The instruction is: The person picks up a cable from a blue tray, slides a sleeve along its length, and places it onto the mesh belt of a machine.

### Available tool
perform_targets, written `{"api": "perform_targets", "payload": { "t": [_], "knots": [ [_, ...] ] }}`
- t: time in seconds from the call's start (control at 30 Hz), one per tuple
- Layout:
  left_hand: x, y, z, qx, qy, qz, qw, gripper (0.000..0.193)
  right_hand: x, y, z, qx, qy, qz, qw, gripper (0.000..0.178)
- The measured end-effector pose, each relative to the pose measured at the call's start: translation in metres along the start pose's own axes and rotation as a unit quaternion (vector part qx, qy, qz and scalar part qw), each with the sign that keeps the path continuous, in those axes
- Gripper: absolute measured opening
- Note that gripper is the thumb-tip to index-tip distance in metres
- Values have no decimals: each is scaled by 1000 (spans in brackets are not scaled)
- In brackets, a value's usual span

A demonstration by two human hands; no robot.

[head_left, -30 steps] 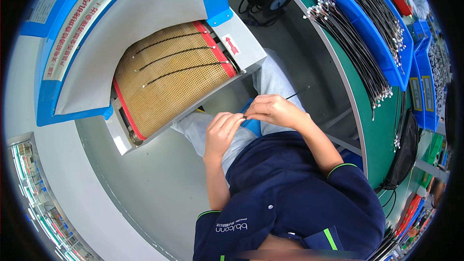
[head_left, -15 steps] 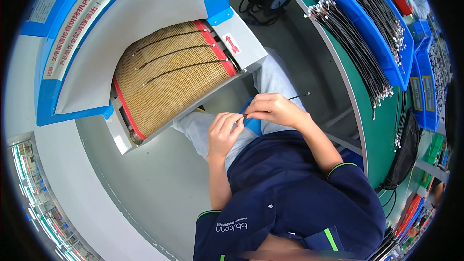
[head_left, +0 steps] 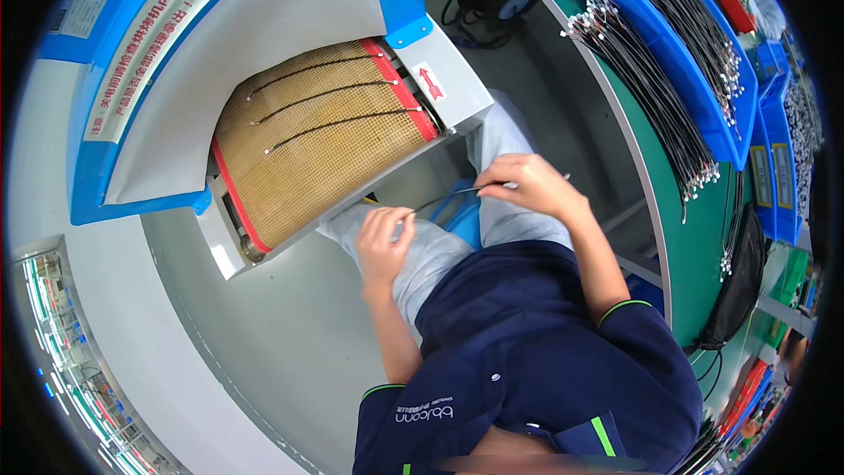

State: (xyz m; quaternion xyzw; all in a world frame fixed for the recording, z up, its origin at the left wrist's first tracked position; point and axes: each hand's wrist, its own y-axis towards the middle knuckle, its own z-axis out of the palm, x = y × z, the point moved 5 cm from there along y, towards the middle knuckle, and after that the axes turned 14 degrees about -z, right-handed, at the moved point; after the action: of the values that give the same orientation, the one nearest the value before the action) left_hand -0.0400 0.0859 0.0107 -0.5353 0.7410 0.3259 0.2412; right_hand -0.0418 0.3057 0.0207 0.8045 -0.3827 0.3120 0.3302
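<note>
Between my two hands stretches a thin black cable [head_left: 447,196], held above my lap. My left hand [head_left: 384,238] is closed with its fingertips pinching one end; that end is covered by the fingers. Further along, my right hand [head_left: 527,187] grips the cable between thumb and fingers, and a small pale tip shows past the hand. To the left, several black cables [head_left: 330,122] with small white connectors lie spaced apart across a tan mesh conveyor belt [head_left: 308,159] with red edges.
A blue and white machine hood [head_left: 255,27] arches over the belt. On the right, a green table [head_left: 655,150] carries a bundle of black cables [head_left: 646,79] and a blue bin [head_left: 734,137] full of more. A black bag [head_left: 743,277] hangs by its edge.
My hands have moved apart, the left one leftward and down, the right one slightly right. More of the cable now shows between them. The cables on the belt look nearly the same.
</note>
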Motion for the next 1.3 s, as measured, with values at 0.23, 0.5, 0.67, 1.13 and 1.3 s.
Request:
{"api": "perform_targets", "payload": {
  "t": [0.23,0.5,0.67,1.13,1.3],
  "knots": [
    [52,-12,-27,-46,6,-120,992,12,-11,-19,-37,-9,-93,54,994,11],
    [64,-17,-40,-61,-11,-174,983,10,-8,-22,-47,-71,-60,68,993,12],
    [68,-20,-46,-72,-12,-172,982,10,-4,-19,-46,-99,-84,5,992,12],
    [69,-22,-47,-57,-10,-163,985,10,5,-19,-42,-148,-139,-81,976,13],
    [68,-23,-49,-60,-17,-164,985,10,3,-19,-39,-150,-145,-78,975,14]
  ]
}}
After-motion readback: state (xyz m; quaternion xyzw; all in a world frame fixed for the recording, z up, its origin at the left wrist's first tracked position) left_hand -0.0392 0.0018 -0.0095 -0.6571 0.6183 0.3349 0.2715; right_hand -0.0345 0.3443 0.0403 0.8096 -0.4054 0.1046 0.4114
